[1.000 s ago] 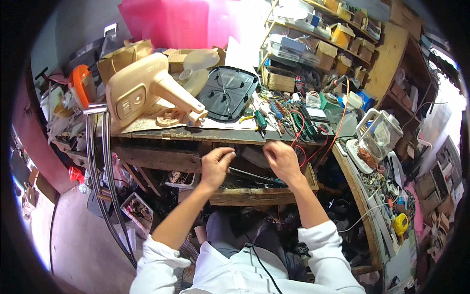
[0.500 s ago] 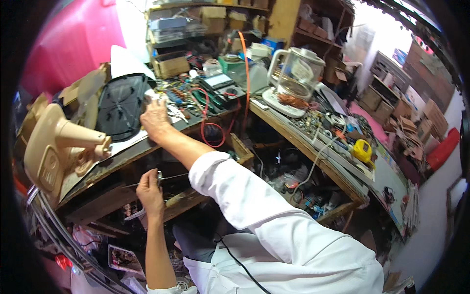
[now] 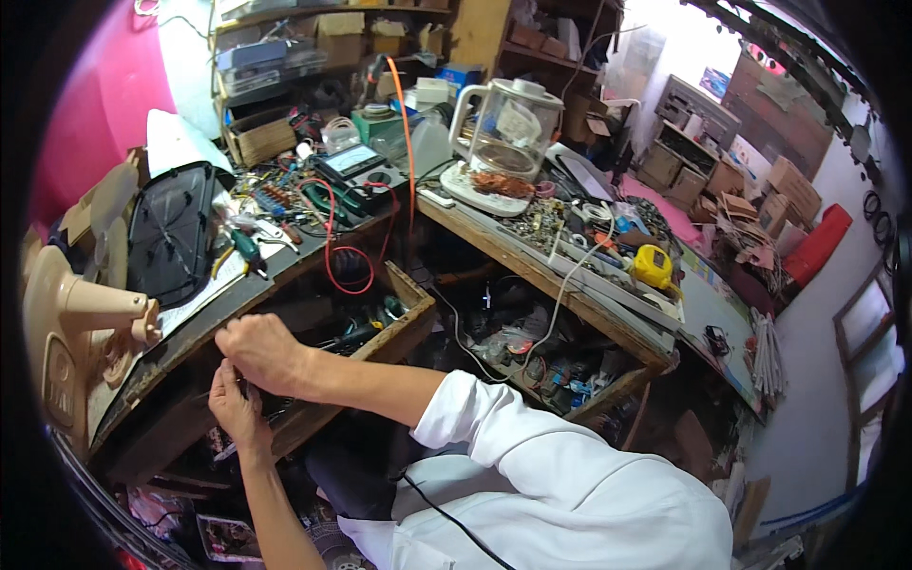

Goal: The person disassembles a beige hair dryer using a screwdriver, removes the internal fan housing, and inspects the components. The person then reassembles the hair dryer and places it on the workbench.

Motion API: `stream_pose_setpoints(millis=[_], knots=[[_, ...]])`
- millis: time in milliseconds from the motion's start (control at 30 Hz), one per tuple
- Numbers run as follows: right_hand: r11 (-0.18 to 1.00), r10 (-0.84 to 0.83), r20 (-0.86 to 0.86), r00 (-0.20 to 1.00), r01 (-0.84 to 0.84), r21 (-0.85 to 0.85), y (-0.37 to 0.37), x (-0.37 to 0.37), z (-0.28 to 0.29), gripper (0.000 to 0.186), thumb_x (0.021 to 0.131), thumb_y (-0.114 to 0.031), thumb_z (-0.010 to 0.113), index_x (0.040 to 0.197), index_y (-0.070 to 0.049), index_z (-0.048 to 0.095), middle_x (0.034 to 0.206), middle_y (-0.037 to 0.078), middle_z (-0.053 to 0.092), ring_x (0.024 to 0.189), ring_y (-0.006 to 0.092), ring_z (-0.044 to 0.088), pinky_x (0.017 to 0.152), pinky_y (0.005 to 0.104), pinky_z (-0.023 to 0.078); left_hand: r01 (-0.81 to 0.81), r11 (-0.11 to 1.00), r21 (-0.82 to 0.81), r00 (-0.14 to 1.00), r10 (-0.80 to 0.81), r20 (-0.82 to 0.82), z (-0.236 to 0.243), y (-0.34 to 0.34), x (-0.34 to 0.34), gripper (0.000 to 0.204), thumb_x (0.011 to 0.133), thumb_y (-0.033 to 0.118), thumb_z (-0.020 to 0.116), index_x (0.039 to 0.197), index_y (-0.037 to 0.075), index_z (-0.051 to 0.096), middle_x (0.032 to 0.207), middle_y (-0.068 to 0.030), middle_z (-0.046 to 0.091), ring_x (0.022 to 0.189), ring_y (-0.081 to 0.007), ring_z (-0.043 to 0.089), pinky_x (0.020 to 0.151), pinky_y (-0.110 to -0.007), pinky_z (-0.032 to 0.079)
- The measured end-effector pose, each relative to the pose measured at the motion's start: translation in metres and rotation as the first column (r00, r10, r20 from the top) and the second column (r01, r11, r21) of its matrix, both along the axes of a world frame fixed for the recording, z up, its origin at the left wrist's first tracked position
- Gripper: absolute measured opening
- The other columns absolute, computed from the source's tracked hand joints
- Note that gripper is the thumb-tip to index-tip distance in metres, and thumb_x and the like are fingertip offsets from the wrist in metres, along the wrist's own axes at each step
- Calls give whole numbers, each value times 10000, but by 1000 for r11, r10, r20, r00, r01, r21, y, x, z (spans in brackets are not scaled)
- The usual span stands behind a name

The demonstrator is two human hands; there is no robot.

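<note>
My right hand (image 3: 263, 353) is a closed fist just in front of the bench edge; what its fingers hold, if anything, is hidden. Close below it, my left hand (image 3: 237, 408) is pinched shut, its fingertips at the right hand's underside, with a small dark part barely showing behind the fingers. The two hands meet over a pulled-out wooden drawer (image 3: 418, 309). On the bench beyond lie a dark green-handled tool (image 3: 246, 249), white-handled pliers (image 3: 275, 232) and a black plastic cover (image 3: 171, 233). A beige fan body (image 3: 104, 309) stands at the left.
A multimeter (image 3: 366, 169) with a red lead lies at the back of the bench. On the right-hand bench stand a glass kettle (image 3: 513, 123), a yellow tape measure (image 3: 652, 266) and many small loose parts. Another drawer (image 3: 622, 385) full of parts sticks out below.
My right hand has come back from the tools on the bench, down toward me, and met my left hand. My left hand has lowered slightly. The view has swung to the right.
</note>
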State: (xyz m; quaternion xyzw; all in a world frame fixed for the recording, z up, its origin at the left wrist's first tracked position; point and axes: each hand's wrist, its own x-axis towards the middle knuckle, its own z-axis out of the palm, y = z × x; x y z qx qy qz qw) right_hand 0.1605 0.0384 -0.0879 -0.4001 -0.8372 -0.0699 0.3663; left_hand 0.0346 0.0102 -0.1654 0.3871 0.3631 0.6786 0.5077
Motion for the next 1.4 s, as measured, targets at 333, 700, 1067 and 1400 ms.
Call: stream_pose_setpoints(millis=[333, 700, 1067, 1400], knots=[[958, 213, -293, 932, -258, -123, -11, 31, -12, 103, 760, -84, 771, 786, 0, 716, 798, 181, 698, 836, 388, 696, 725, 485, 562, 90, 996, 26, 990, -87, -110, 9, -14, 4, 265, 1082, 268, 589, 923, 74, 673, 691, 74, 563, 498, 26, 358, 425, -176, 226], [920, 156, 44, 987, -129, -370, -26, 46, 12, 125, 726, -91, 791, 785, 15, 760, 815, 218, 724, 834, 378, 731, 741, 428, 603, 279, 960, -35, 917, -277, -288, 0, -14, -8, 325, 1094, 322, 560, 937, 70, 691, 667, 69, 559, 471, -3, 328, 409, -220, 233], [991, -130, 37, 991, 131, -34, -60, 89, 19, 100, 758, -67, 691, 775, -43, 595, 775, 147, 639, 729, 322, 693, 597, 414, 570, 225, 965, -132, 917, -255, -307, 22, -22, 8, 210, 1051, 227, 643, 1067, 38, 732, 722, 59, 607, 508, 9, 410, 433, -172, 244], [477, -851, 260, 456, 879, 20, -136, 318, 98, 47, 832, -72, 625, 847, -32, 643, 858, 189, 704, 816, 382, 711, 737, 485, 575, 333, 926, -179, 895, -370, -250, 15, -17, -1, 158, 976, 91, 678, 1107, 9, 709, 813, 3, 646, 533, 15, 420, 456, -164, 280]])
